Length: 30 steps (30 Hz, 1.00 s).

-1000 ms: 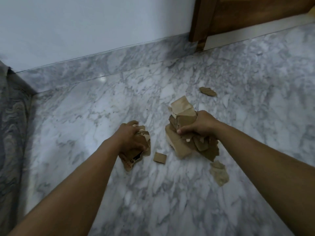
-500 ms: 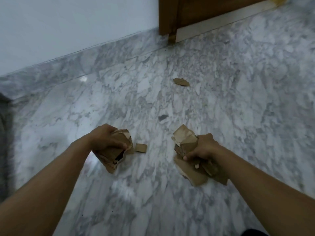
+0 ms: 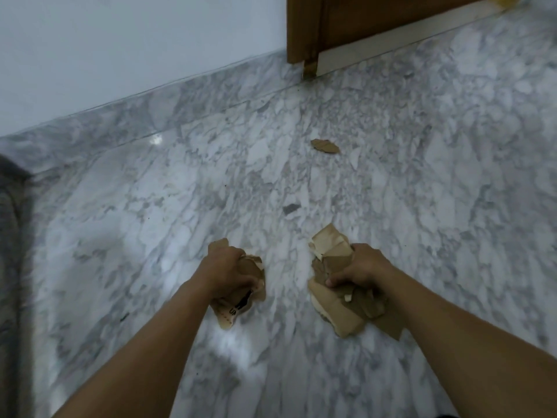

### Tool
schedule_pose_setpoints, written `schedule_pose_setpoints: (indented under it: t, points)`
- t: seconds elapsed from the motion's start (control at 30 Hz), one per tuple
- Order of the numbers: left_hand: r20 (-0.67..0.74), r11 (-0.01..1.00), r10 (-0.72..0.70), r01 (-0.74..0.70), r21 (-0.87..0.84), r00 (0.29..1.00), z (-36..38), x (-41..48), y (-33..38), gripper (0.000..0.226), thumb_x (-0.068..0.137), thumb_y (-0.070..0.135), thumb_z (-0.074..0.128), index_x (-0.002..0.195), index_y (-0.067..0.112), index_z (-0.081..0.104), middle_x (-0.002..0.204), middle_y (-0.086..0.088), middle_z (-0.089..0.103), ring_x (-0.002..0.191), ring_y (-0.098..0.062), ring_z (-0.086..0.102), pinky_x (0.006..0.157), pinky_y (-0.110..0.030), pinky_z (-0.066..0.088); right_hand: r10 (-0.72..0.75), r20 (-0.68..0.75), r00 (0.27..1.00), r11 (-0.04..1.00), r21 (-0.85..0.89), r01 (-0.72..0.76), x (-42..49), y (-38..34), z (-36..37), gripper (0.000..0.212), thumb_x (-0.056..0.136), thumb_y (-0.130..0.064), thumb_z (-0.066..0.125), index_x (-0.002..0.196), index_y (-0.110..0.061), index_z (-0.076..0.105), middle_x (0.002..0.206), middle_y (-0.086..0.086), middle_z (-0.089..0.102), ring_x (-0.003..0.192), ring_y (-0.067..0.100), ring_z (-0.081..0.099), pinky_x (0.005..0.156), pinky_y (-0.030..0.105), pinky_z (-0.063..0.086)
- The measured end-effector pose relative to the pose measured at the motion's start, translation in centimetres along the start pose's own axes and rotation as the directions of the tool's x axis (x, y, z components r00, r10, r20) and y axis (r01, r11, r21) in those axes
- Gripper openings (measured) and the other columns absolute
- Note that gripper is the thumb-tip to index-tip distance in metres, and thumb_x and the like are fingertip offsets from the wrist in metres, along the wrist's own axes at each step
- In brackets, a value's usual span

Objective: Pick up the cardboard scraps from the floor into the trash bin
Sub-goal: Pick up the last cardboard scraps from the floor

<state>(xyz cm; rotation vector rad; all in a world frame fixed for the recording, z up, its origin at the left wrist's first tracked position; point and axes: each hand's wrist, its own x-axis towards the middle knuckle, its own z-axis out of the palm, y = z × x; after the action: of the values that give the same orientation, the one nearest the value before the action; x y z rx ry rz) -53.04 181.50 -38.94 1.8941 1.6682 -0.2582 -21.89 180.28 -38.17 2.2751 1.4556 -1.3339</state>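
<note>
Clutching cardboard wad (image 3: 238,307) in curled left hand (image 3: 224,273), bulkier cardboard bundle (image 3: 337,312) in curled right hand (image 3: 360,267), near, over marble floor (image 3: 144,224); risks shedding loose lower pieces from overfull right grip

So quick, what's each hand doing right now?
Left hand: gripping a crumpled wad of cardboard scraps.
Right hand: gripping a bigger bundle of cardboard pieces.

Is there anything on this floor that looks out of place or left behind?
Yes. One torn cardboard scrap lies alone on the marble floor, some way short of the wooden door; it is litter not yet collected.
</note>
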Motion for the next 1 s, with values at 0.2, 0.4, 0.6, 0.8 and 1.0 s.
schedule_pose_setpoints:
  t: [0.2,0.4,0.6,0.8,1.0]
  points:
    - [0.014,0.996,-0.031,0.03,0.08,0.999,0.1,0.1,0.8,0.065,0.068,0.065,0.075,0.117,0.028,0.052,0.111,-0.004,0.036,0.12,-0.031,0.037,0.077,-0.03,0.041,-0.085,-0.06,0.995,0.996,-0.028,0.083,0.0,-0.2,0.7,0.101,0.05,-0.058,0.092,0.136,-0.024,0.05,0.128,0.003,0.062,0.109,0.025,0.061,0.08,0.034,0.049]
    - [0.05,0.993,-0.091,0.087,0.083,0.995,-0.3,-0.1,1.5,0.063,0.067,0.061,0.074,0.117,0.034,0.048,0.113,-0.003,0.036,0.122,-0.031,0.037,0.082,-0.034,0.044,-0.177,-0.145,0.974,0.982,-0.095,0.164,-0.8,-0.2,1.3,0.087,0.053,-0.061,0.089,0.125,-0.025,0.053,0.118,0.002,0.065,0.103,0.025,0.062,0.078,0.034,0.049]
    - [0.042,0.991,-0.064,0.058,0.117,0.997,-1.0,-0.4,2.6,0.051,0.067,0.059,0.074,0.106,0.036,0.05,0.091,0.002,0.045,0.107,-0.028,0.043,0.077,-0.034,0.039,-0.23,-0.185,0.955,0.97,-0.117,0.211,-1.1,0.0,1.5,0.075,0.057,-0.055,0.09,0.112,-0.022,0.051,0.114,0.005,0.061,0.097,0.024,0.06,0.075,0.033,0.048]
    - [0.098,0.974,-0.046,0.023,0.224,0.994,-1.5,1.0,3.3,0.05,0.065,0.055,0.075,0.103,0.034,0.05,0.091,0.003,0.058,0.094,-0.024,0.057,0.074,-0.035,0.043,-0.236,-0.153,0.96,0.961,-0.186,0.206,-0.2,-0.2,1.6,0.085,0.055,-0.063,0.087,0.122,-0.026,0.05,0.118,0.001,0.062,0.105,0.025,0.061,0.079,0.036,0.05]
    - [0.036,0.983,-0.138,0.142,-0.115,0.99,-4.5,1.2,2.1,0.072,0.044,0.062,0.086,0.102,0.032,0.056,0.098,0.01,0.055,0.084,-0.01,0.054,0.056,-0.022,0.038,-0.258,-0.06,0.964,0.964,0.046,0.26,0.4,1.1,0.7,0.091,0.054,-0.056,0.093,0.13,-0.021,0.058,0.123,0.001,0.065,0.108,0.023,0.062,0.092,0.037,0.053]
